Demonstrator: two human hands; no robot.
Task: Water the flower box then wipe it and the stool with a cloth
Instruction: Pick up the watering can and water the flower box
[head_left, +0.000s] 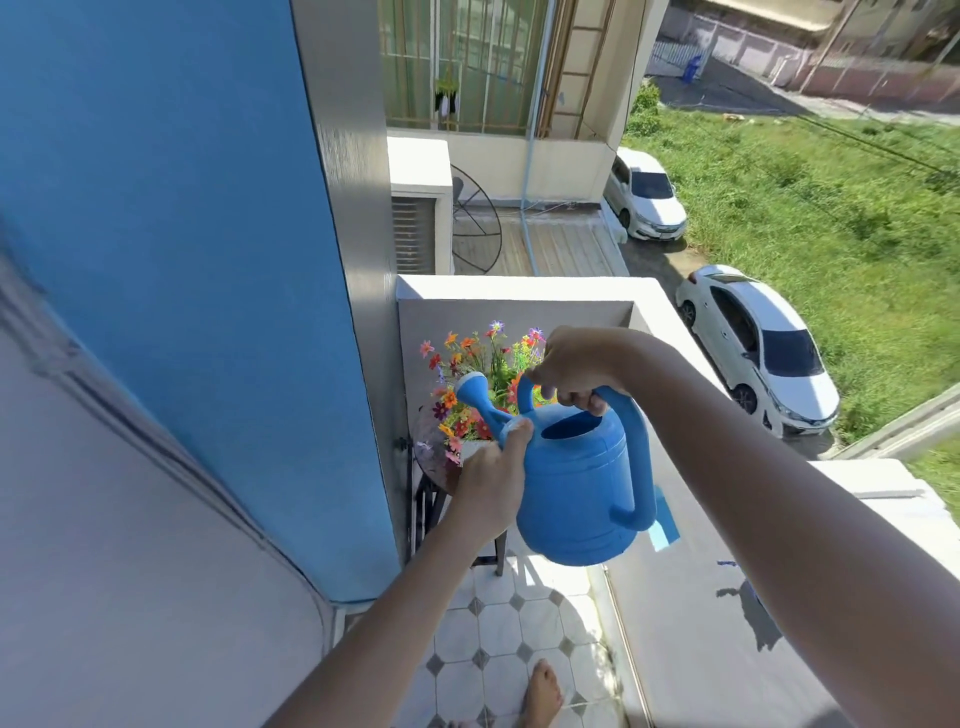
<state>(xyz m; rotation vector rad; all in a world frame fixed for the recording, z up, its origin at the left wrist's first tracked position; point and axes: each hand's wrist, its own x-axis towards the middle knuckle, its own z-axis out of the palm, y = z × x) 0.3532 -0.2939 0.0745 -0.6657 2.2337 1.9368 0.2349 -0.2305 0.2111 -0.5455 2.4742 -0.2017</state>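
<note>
While both hands hold the can (576, 483), the step in hand looks like pouring, and it would go best as a slow forward tip that keeps the rose (470, 388) above the flowers (480, 379), not above the tiles (498, 634). The right hand (569, 366) is closed around the top of the can's handle; the left hand (493, 480) is wrapped around the base of the spout and steadies it. No water shows at the rose. Just beyond the can and lower, the flower box (470, 448) sits on the stool (431, 457), largely hidden behind the left hand. Spill over the stool's edge seems the main risk. No cloth can be made out.
</note>
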